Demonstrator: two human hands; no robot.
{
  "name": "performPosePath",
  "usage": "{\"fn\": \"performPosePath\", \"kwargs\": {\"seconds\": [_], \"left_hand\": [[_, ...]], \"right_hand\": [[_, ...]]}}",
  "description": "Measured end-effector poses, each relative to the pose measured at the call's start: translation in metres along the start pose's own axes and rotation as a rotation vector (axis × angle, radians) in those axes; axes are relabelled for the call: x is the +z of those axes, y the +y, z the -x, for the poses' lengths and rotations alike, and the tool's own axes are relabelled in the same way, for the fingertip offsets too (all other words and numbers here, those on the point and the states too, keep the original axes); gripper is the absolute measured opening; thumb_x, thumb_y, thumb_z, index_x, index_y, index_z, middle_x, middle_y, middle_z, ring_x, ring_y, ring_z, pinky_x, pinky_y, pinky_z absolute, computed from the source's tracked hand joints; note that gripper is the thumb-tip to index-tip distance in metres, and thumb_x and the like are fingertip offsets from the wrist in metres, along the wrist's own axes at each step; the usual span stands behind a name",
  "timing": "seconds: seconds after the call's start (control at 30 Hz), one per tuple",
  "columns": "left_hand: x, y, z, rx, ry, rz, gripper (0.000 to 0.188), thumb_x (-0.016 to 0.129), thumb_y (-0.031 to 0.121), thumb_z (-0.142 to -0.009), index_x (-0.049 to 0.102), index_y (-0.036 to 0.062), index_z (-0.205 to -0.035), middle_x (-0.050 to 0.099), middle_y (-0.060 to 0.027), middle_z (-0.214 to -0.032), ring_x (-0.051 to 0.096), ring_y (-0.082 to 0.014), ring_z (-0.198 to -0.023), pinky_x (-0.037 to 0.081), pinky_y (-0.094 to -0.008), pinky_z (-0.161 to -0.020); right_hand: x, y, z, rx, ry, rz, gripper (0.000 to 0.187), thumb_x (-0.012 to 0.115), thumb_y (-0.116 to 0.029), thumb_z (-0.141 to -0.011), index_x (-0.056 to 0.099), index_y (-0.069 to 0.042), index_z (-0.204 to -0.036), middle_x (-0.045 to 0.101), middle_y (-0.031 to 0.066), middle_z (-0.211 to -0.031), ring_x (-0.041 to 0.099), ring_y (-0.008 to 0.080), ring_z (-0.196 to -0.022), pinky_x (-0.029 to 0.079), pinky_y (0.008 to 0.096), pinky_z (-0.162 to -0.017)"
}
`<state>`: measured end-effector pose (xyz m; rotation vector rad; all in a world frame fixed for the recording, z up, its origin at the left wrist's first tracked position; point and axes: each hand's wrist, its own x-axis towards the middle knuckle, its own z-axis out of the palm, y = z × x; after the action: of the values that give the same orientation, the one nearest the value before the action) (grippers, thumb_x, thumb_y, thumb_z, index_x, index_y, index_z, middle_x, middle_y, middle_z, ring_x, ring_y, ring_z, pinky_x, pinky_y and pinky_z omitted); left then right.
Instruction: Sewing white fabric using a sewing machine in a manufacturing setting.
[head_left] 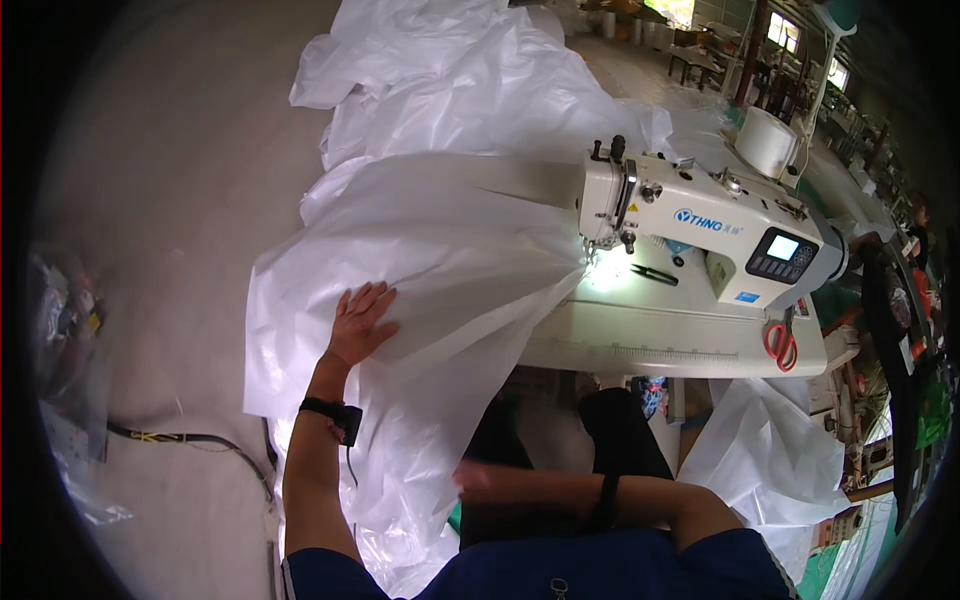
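A large white plastic-like sheet (440, 240) drapes over the sewing table and hangs down toward my lap. Its narrow, gathered edge runs to the needle area of a cream sewing machine (700, 215), where a lamp glows. My left hand (362, 325) lies flat on the sheet with its fingers spread. Across my lap reaches my right arm; my right hand (482, 483) is smeared by motion beside the sheet's hanging edge, and its fingers cannot be made out. Black tweezers or thread snips (655, 274) rest on the machine bed, right of the needle.
Red-handled scissors (780, 346) lie at the table's right end. A white thread cone (766, 142) stands behind the machine. More white sheeting (450, 80) is heaped at the far side, and another piece (765, 460) hangs at right. A black cable (200, 438) crosses the floor at left.
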<state>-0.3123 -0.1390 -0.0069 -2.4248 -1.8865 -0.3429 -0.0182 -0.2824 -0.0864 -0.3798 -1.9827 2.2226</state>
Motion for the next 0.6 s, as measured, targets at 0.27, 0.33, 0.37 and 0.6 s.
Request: {"fn": "performPosePath", "kwargs": {"seconds": [0.27,0.33,0.37,0.6], "left_hand": [[0.001,0.012,0.013,-0.225,-0.093,0.086,0.048,0.043,0.046,-0.089,0.04,0.0298,-0.134,0.032,0.0052,-0.143,0.023,-0.0201,-0.135,0.01,-0.0466,-0.109],[0.002,0.011,0.011,-0.272,-0.148,0.094,0.049,0.034,0.052,-0.09,0.04,0.0309,-0.133,0.03,0.0059,-0.144,0.022,-0.0206,-0.135,0.012,-0.0505,-0.108],[0.003,0.011,0.01,-0.279,-0.145,0.083,0.049,0.034,0.052,-0.09,0.04,0.0309,-0.133,0.03,0.0059,-0.144,0.022,-0.0206,-0.135,0.012,-0.0505,-0.108],[-0.028,0.052,0.009,-0.234,-0.25,-0.204,0.041,0.042,0.044,-0.088,0.049,0.027,-0.124,0.037,-0.0067,-0.137,0.034,-0.025,-0.127,0.024,-0.056,-0.101]], "right_hand": [[-0.001,-0.038,-0.001,0.175,0.483,-0.235,0.05,0.061,-0.034,-0.085,0.05,0.001,-0.119,0.058,0.0085,-0.11,0.056,0.017,-0.096,0.045,0.0313,-0.082],[0.009,-0.04,0.012,0.239,0.455,-0.236,0.05,0.061,-0.032,-0.086,0.048,0.0,-0.122,0.057,0.0089,-0.112,0.057,0.0184,-0.098,0.046,0.0326,-0.084],[0.019,-0.036,0.028,0.202,0.461,-0.472,0.047,0.06,-0.028,-0.086,0.048,0.0,-0.122,0.057,0.0098,-0.114,0.057,0.0201,-0.1,0.046,0.0344,-0.086],[0.023,-0.01,0.129,0.339,0.364,-0.719,0.035,0.057,-0.022,-0.088,0.053,0.002,-0.114,0.058,0.0114,-0.109,0.057,0.021,-0.099,0.048,0.0326,-0.084]]}}
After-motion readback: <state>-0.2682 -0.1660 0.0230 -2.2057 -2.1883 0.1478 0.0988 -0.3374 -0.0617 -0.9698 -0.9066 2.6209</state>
